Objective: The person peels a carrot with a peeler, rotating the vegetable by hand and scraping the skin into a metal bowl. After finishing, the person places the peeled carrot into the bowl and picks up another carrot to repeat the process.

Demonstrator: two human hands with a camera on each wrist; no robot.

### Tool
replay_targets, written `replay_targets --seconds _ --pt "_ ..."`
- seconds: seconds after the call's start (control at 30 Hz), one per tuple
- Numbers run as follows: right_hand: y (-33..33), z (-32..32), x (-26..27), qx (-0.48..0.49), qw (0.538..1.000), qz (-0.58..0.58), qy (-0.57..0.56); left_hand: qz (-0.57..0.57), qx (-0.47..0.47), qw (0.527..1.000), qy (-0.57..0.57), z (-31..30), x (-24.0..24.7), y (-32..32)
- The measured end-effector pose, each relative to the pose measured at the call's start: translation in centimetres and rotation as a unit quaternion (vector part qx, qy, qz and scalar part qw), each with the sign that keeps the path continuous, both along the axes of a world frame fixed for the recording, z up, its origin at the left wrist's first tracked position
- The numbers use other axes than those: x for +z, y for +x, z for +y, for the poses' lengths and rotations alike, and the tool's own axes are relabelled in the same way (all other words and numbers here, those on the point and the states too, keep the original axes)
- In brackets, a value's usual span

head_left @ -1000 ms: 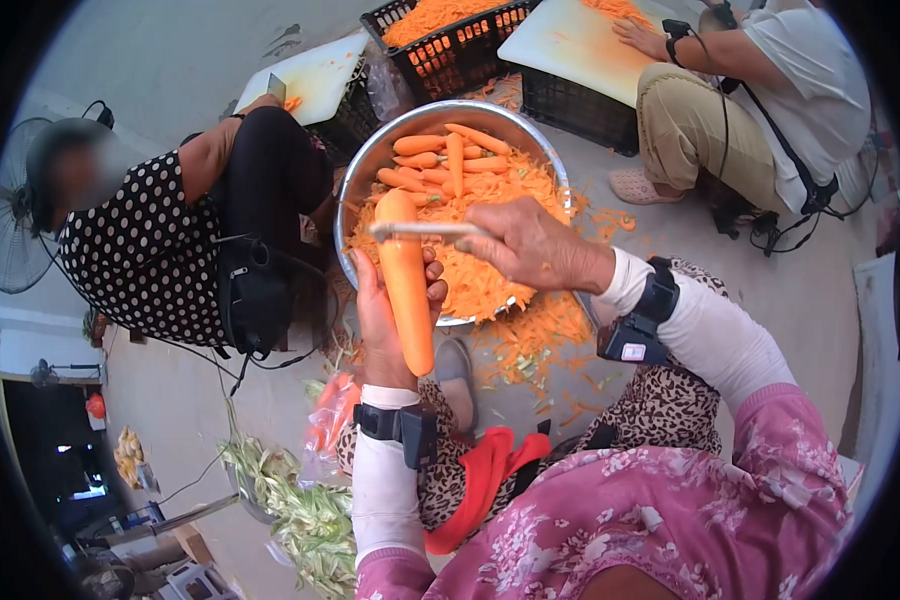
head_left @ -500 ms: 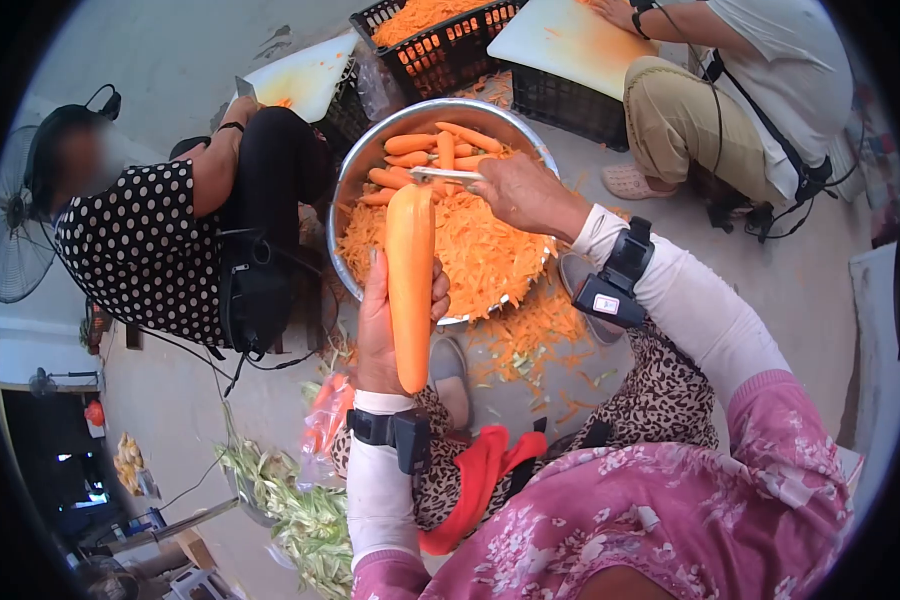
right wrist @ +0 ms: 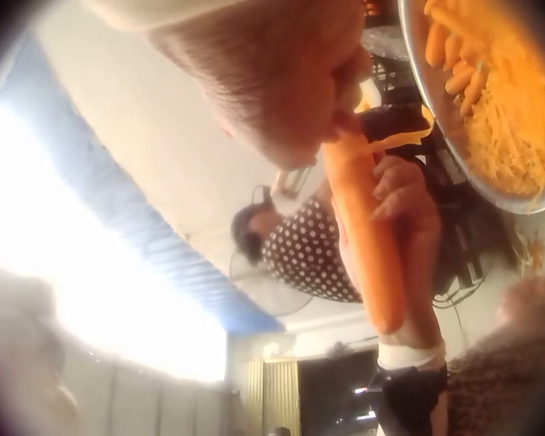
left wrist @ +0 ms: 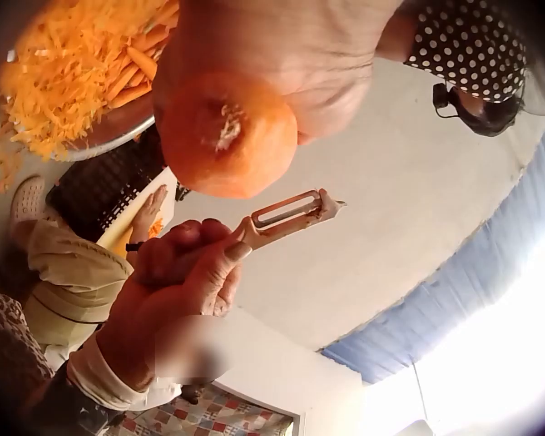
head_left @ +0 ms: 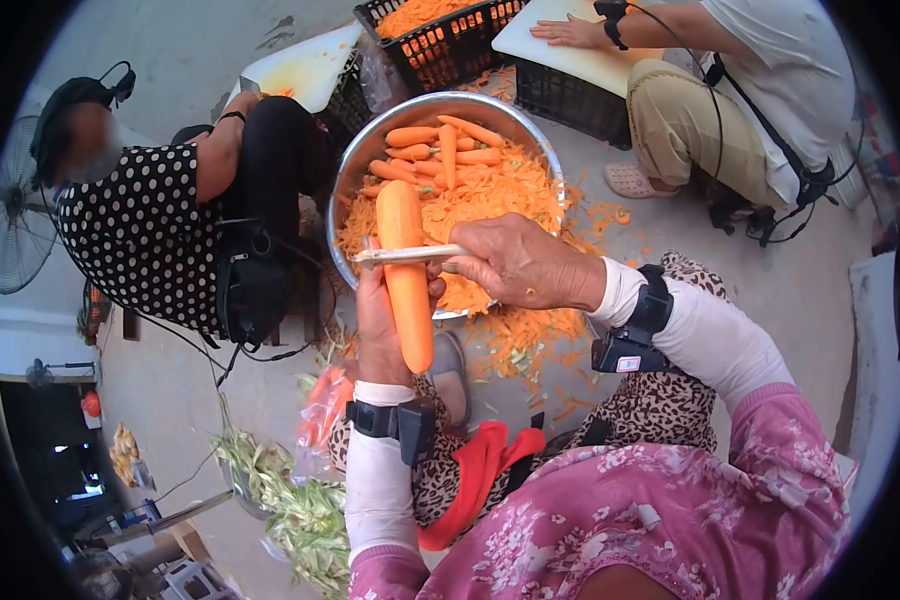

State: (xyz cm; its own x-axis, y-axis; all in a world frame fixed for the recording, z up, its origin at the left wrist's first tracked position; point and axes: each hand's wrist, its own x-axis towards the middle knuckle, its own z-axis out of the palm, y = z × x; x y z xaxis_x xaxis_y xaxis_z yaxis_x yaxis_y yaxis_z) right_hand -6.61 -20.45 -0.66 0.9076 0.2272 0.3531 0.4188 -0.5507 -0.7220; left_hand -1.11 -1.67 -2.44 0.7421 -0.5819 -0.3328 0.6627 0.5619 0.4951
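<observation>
My left hand (head_left: 375, 325) holds a large peeled carrot (head_left: 406, 300) upright-slanting over the near side of a metal basin (head_left: 518, 118). In my right hand (head_left: 525, 262) is a peeler (head_left: 400, 255), which lies across the carrot in the head view. The left wrist view shows the peeler's slotted head (left wrist: 295, 211) close beside the carrot's blunt end (left wrist: 232, 145). A thin strip of peel (right wrist: 401, 142) hangs off the carrot's upper part in the right wrist view. Whole peeled carrots (head_left: 435, 155) and a heap of shavings (head_left: 460, 215) fill the basin.
One person sits at the left by a white board (head_left: 305, 75), another at the right by a larger board (head_left: 570, 60) on a black crate (head_left: 575, 105). Shavings (head_left: 530, 340) litter the floor. A plastic bag of carrots (head_left: 325, 410) and leafy husks (head_left: 305, 525) lie at my left.
The peeler was partway along the carrot, then rose beyond its far end, and is now back across its middle. The left hand keeps hold of the carrot.
</observation>
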Motion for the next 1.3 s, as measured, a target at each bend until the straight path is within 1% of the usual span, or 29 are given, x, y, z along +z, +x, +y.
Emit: replay_targets --seconds 0.03,0.1,0.13,0.17,0.23,0.27,0.33,0.37,0.43,0.47,0.53,0.57,0.63,0.67,0.73,0.8,0.83,0.87,0.9,0.93,0.97,1.0,1.03,1.07,1.1,1.13,1.2,1.27,1.3 --pt "0.1 0.0 -0.3 -0.002 1.0 0.0 0.0 0.004 0.0 1.0 -0.009 -0.1 0.2 -0.1" --pt "0.5 -0.2 -0.4 -0.042 0.998 -0.006 -0.036 0.02 -0.006 1.0 0.004 0.0 0.0 0.1" --pt "0.8 -0.5 -0.3 -0.075 0.996 -0.007 -0.045 0.009 -0.018 1.0 -0.007 0.1 -0.2 0.1" --pt "1.4 -1.0 -0.6 -0.076 0.996 -0.007 -0.045 -0.001 -0.031 0.999 -0.017 0.1 -0.5 0.0" --pt "3.0 -2.6 -1.4 -0.15 0.986 -0.024 -0.064 -0.006 -0.044 0.999 -0.016 0.1 -1.0 0.0" --pt "3.4 -3.4 -1.5 -0.152 0.986 -0.025 -0.063 -0.011 -0.057 0.998 -0.028 0.0 -1.2 0.0" --pt "3.6 -4.4 -1.3 -0.169 0.981 0.02 -0.095 -0.015 -0.072 0.997 -0.038 -0.1 -1.2 0.0" --pt "3.6 -4.6 -1.3 -0.171 0.981 0.021 -0.094 -0.021 -0.074 0.996 -0.052 -0.2 -1.1 0.0" --pt "3.5 -4.6 -0.3 -0.198 0.976 0.062 -0.06 -0.024 -0.072 0.995 -0.069 -0.4 -0.9 0.1" --pt "3.5 -4.5 -0.2 -0.195 0.977 0.063 -0.063 -0.024 -0.056 0.997 -0.055 -0.4 -0.6 0.2" --pt "3.1 -3.9 0.0 -0.166 0.986 -0.024 -0.006 -0.023 -0.036 0.998 -0.041 -0.4 -0.5 0.1" --pt "2.6 -3.5 0.2 -0.164 0.986 -0.024 -0.006 -0.012 -0.028 0.999 -0.041 -0.4 -0.5 0.2" --pt "0.9 -2.2 0.7 -0.068 0.998 0.006 -0.018 -0.001 -0.02 0.999 -0.04 -0.3 -0.6 0.3" --pt "0.2 -1.5 0.6 -0.068 0.998 0.007 -0.017 0.003 -0.012 0.999 -0.031 -0.1 -0.7 0.3" --pt "-0.8 -0.2 0.4 0.033 0.999 0.024 0.014 0.008 -0.005 1.0 -0.021 -0.5 0.5 -0.1" --pt "-1.0 0.2 0.2 0.022 0.999 0.025 0.014 0.022 0.045 0.996 0.068 -1.4 1.8 -0.9" --pt "-1.0 0.4 0.0 0.012 1.0 0.024 0.011 0.023 0.044 0.996 0.068 -1.1 1.1 -0.6" --pt "-0.5 0.2 -0.4 -0.032 0.999 0.011 -0.011 0.023 -0.014 1.0 -0.01 -0.5 0.0 0.0" --pt "0.5 -0.4 -0.8 -0.033 0.999 0.012 -0.011 0.022 -0.072 0.993 -0.089 -0.2 -0.6 0.2" --pt "1.7 -1.3 -1.2 -0.084 0.996 -0.015 -0.011 0.016 -0.074 0.995 -0.06 -0.4 -0.3 -0.3" --pt "2.7 -2.1 -1.6 -0.136 0.99 -0.044 -0.011 0.016 -0.077 0.995 -0.061 -0.4 -0.4 -0.5" --pt "3.3 -2.9 -2.0 -0.139 0.989 -0.045 -0.011 -0.01 -0.085 0.995 -0.043 -0.3 -0.6 -0.6" --pt "3.7 -3.8 -2.3 -0.153 0.987 -0.017 -0.055 -0.036 -0.093 0.995 -0.024 -0.3 -0.6 -0.7" --pt "4.0 -4.5 -2.7 -0.168 0.981 0.012 -0.096 -0.038 -0.098 0.994 -0.022 -0.3 -0.5 -0.8" --pt "4.0 -5.1 -2.7 -0.172 0.981 0.011 -0.094 -0.05 -0.094 0.993 -0.041 -0.4 -0.2 -0.8" --pt "4.0 -5.7 -2.8 -0.187 0.977 0.033 -0.093 -0.061 -0.087 0.992 -0.062 -0.4 0.0 -0.9" --pt "4.2 -5.8 -3.0 -0.188 0.975 0.055 -0.104 -0.051 -0.07 0.994 -0.059 -0.2 0.0 -0.7" --pt "4.1 -5.3 -3.5 -0.158 0.986 0.035 -0.044 -0.042 -0.059 0.996 -0.054 -0.3 -0.2 -0.7" --pt "3.8 -4.9 -3.3 -0.146 0.989 0.024 -0.012 -0.053 -0.072 0.995 -0.049 -0.3 -0.3 -0.8"
